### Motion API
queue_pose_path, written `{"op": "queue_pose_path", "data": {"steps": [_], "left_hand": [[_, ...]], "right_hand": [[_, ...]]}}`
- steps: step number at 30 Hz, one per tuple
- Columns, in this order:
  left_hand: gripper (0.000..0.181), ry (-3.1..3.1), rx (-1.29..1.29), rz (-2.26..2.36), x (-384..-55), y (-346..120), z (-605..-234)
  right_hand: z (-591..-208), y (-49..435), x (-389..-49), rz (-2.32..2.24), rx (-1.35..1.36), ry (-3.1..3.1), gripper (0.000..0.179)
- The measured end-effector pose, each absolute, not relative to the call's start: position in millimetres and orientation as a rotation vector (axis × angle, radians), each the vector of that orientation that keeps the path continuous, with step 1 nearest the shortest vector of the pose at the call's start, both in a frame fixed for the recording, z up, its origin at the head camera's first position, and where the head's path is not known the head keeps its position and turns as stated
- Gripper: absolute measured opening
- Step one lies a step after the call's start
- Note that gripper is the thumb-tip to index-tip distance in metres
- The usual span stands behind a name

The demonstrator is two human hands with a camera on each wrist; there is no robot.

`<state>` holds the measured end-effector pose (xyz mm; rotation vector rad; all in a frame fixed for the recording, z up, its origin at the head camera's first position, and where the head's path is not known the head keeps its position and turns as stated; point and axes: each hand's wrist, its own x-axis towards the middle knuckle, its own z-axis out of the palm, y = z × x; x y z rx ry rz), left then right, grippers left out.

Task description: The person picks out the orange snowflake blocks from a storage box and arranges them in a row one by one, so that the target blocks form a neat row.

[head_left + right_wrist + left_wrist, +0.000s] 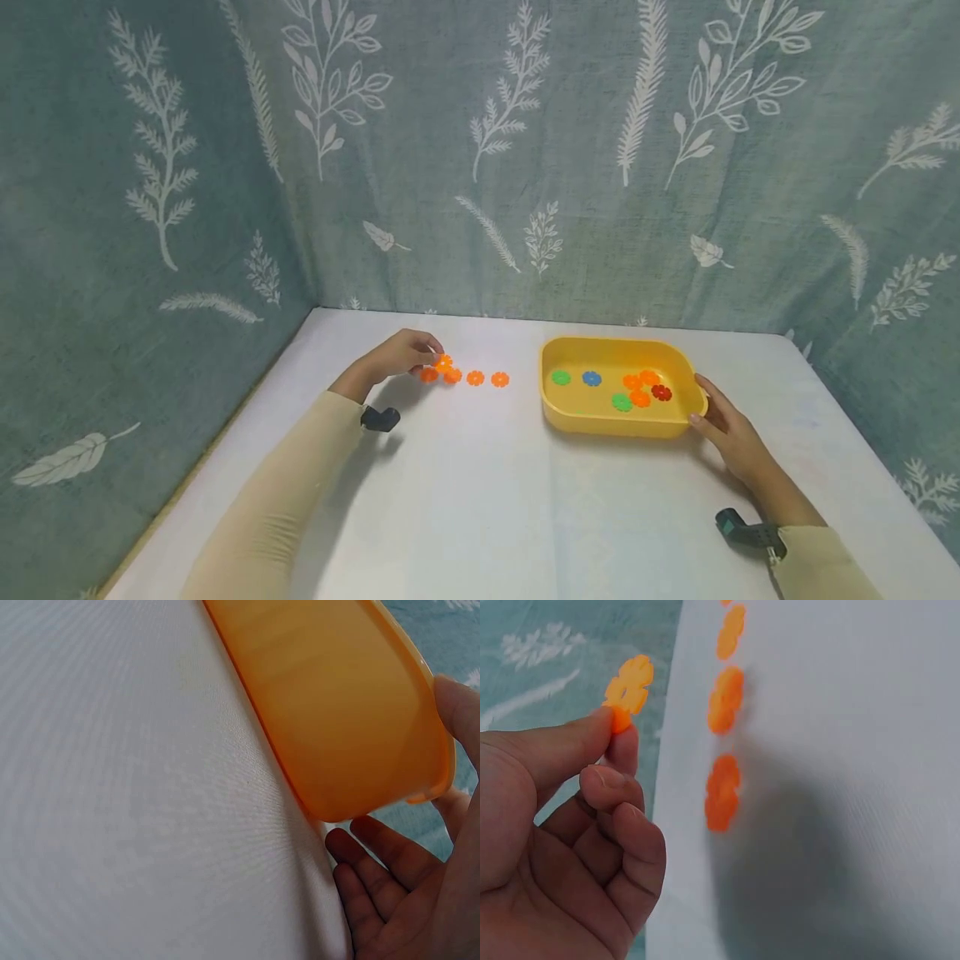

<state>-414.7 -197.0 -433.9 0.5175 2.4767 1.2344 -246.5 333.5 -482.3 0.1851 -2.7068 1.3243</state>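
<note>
My left hand (401, 353) pinches an orange flower-shaped disc (634, 684) between thumb and index finger, the other fingers curled below. It is raised over a row of orange flower discs (476, 378) lying flat on the white table. At the right end of a yellow plastic tub (615, 426), my right hand (733, 433) grips the rim, thumb on the edge and a finger behind it. The remaining right fingers (390, 859) are bent beside the tub's end wall. Inside the tub lie green discs (561, 377), a blue one (592, 378), a red one (662, 392) and several orange ones (640, 398).
The white table (480, 500) runs back to a green leaf-patterned cloth (435, 167) hanging behind. More of this cloth stands along the left and right sides. A dark wrist strap with a small device (381, 418) sits on each forearm.
</note>
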Motion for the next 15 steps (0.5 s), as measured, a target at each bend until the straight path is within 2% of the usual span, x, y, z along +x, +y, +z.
{"op": "queue_pose_path", "data": {"steps": [15], "left_hand": [[0.016,2.574,0.322,1.202,-418,-228,-446]], "right_hand": [[-486,335,-246,1.325,0.219,-2.690,0.072]]}}
